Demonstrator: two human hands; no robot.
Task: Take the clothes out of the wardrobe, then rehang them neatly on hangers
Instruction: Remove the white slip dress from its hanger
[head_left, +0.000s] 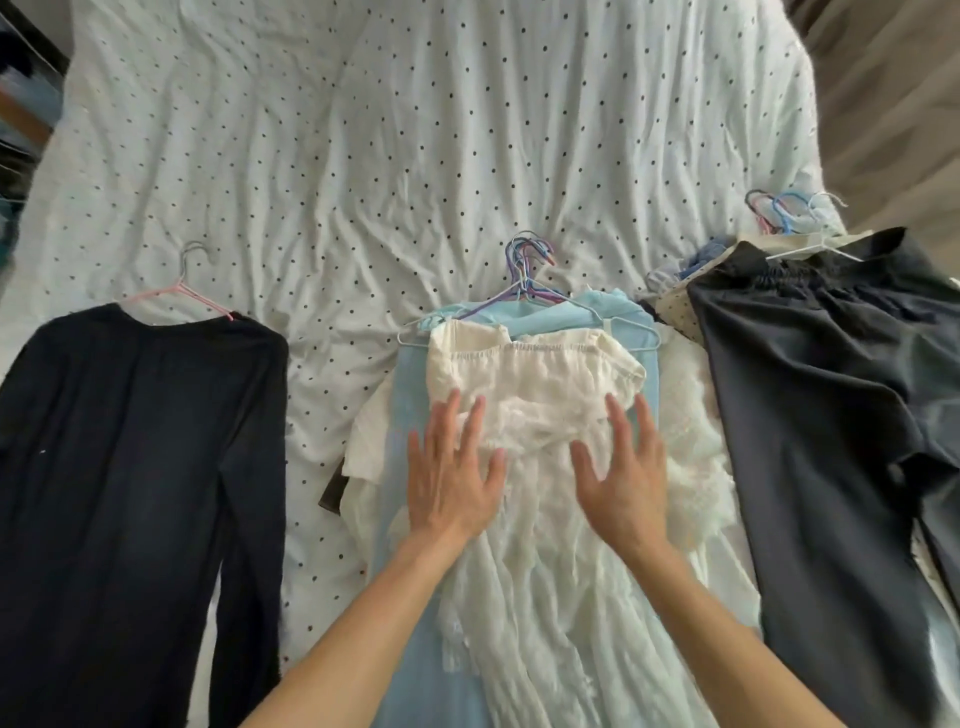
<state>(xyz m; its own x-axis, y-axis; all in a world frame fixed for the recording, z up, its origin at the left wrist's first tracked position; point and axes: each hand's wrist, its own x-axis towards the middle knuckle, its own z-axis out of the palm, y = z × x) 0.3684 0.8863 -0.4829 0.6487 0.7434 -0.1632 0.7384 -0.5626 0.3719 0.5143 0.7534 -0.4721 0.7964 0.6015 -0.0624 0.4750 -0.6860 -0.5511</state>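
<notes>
Smooth pale-blue garment (413, 384) mostly hidden under crinkled white lace dress (545, 374) — hems cut off. Flat on lace: left hand (452, 483), right hand (623, 488) — grip slack, fingers spread, clasping nothing.

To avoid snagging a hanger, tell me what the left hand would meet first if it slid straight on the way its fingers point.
Probably the gathered neckline of the white lace dress under the left hand, then the bundle of coloured wire hangers; its height above the fabric is unclear.
</notes>
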